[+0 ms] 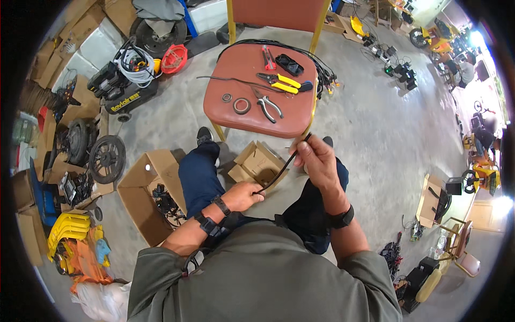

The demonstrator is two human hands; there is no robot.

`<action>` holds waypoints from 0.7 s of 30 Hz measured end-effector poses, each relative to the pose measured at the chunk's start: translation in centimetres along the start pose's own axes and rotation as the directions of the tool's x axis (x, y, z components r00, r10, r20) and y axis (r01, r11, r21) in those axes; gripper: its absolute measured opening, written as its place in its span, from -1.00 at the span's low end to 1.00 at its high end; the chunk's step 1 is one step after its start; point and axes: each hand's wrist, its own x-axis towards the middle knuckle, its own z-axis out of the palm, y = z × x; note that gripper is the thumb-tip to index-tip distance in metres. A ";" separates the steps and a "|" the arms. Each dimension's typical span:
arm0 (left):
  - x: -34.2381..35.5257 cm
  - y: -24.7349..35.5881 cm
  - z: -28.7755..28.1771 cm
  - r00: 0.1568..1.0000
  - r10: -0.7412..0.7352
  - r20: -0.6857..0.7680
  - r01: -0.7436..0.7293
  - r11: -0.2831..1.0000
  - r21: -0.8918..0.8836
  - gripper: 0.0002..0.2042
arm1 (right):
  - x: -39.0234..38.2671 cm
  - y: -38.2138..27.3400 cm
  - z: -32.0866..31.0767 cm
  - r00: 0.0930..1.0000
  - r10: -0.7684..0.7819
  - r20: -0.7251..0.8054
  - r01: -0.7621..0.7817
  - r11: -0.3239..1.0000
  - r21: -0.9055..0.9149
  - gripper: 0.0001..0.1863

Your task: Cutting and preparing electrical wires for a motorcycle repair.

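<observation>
A black cable [280, 173] runs slantwise between my two hands, above a small open cardboard box [248, 161]. My left hand [242, 197] is closed around its lower end. At the upper end, my right hand [316, 160] pinches it between thumb and fingers. In front of me is a chair with a reddish-brown seat [220, 115]. On the seat lie yellow-handled wire strippers [284, 83], pliers [267, 107], a red utility knife [268, 58], a black phone-like device [289, 65], two tape rolls [241, 105] and a thin dark cable [230, 79].
A bundle of black cables [324, 75] hangs over the seat's right side. By my left leg stands a larger cardboard box [131, 188] with wiring inside. An air compressor [131, 99], a wheel [107, 159] and yellow panels [68, 228] line the left. Far right, people work near yellow vehicles.
</observation>
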 end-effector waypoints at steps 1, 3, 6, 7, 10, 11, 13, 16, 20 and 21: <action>0.2 -0.4 0.2 1.000 -0.001 0.008 0.001 1.000 -0.001 -0.77 | 0.5 0.0 -0.4 1.000 0.006 -0.005 -0.006 1.000 0.002 -0.82; 0.5 -1.1 0.6 1.000 0.003 -0.017 -0.007 0.978 -0.209 -0.77 | 1.5 0.0 -1.2 0.994 -0.046 -0.101 0.058 0.991 0.124 -0.82; 0.7 -0.3 -0.1 0.996 -0.068 0.055 0.080 0.965 -0.249 -0.78 | 2.8 0.9 -3.1 0.985 -0.036 -0.170 0.061 0.988 0.145 -0.79; 0.7 -0.8 -0.1 0.996 -0.068 0.060 0.081 0.965 -0.248 -0.78 | 3.3 1.3 -3.6 0.981 -0.019 -0.192 0.050 0.987 0.155 -0.78; 0.4 -1.8 0.1 0.998 0.055 -0.016 -0.056 0.873 -0.484 -0.75 | 4.2 2.9 -5.5 0.980 0.036 -0.194 -0.005 0.987 0.160 -0.80; 0.4 -1.9 0.0 0.998 0.060 -0.007 -0.056 0.871 -0.487 -0.75 | 4.5 3.4 -6.2 0.979 0.078 -0.188 -0.049 0.987 0.153 -0.79; 0.4 -2.3 0.0 1.000 -0.010 -0.028 -0.007 0.836 -0.549 -0.75 | 4.9 5.9 -7.5 0.972 0.142 -0.186 -0.111 0.980 0.167 -0.82; 0.6 -2.7 0.7 0.994 -0.113 -0.002 0.091 0.811 -0.578 -0.75 | 4.6 9.3 -8.8 0.937 0.307 -0.166 -0.269 0.938 0.216 -0.83; 1.1 -2.5 1.1 0.980 -0.199 0.007 0.171 0.825 -0.539 -0.76 | 4.5 10.1 -8.7 0.921 0.340 -0.190 -0.275 0.912 0.303 -0.82; 1.2 -2.4 1.3 0.979 -0.206 0.007 0.181 0.844 -0.505 -0.77 | 4.5 10.5 -9.0 0.920 0.337 -0.202 -0.269 0.915 0.300 -0.82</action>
